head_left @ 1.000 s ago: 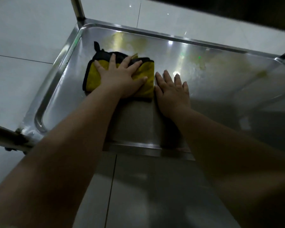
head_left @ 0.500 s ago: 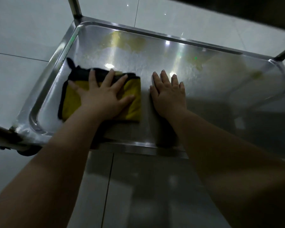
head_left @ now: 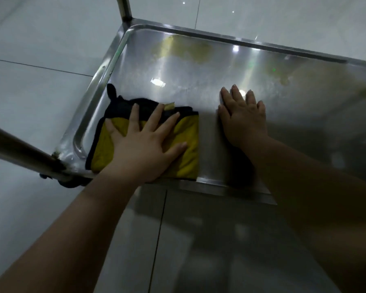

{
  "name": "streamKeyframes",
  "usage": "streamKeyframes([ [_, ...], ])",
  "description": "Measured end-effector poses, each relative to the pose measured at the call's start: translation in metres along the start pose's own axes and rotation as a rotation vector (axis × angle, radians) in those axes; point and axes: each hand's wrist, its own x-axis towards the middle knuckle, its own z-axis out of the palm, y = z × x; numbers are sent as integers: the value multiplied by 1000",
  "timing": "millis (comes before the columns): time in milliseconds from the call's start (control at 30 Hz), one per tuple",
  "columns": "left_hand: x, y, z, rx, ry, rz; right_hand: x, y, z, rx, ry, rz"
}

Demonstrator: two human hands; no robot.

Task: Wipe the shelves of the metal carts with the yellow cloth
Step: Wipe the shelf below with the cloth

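Yellow cloth (head_left: 188,151): folded, edged in black, laid flat in the near-left corner of the shelf, with its near edge at the front rim. A black loop is seen at its far-left corner.
Left grip (head_left: 144,144): laid palm-down on the cloth, fingers straight and spread wide — nothing is pinched.
Right grip (head_left: 243,121): pressed flat on bare metal just beside the cloth's right edge, fingers straight and held close together. A narrow strip of shelf is left between it and the cloth.
Shelf (head_left: 178,68): a steel tray with a raised rim. Yellowish smears (head_left: 184,49) are seen near the far rim, and light spots are reflected on the surface.
Cart posts: one upright (head_left: 124,7) is fixed at the far-left corner, another (head_left: 19,148) at the near-left corner.
Floor (head_left: 40,39): pale glossy tiles — seen around the cart.
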Motion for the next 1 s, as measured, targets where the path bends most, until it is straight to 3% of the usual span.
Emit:
streamKeyframes([
  [167, -19, -14, 4, -3, -13, -80, -2, -2, 1, -37, -11, -4],
  [333, 59, -7, -12, 8, 42, -45, -7, -2, 0, -53, -82, -291],
  [567, 139, -16, -41, -4, -26, -11, -1, -2, -1, -58, -112, -284],
  [900, -14, -31, -1, -8, 28, -71, -5, -2, 2, -51, -87, -286],
  [1000, -16, -30, -1, 3, -12, -90, -6, -3, 3, -58, -93, -281],
])
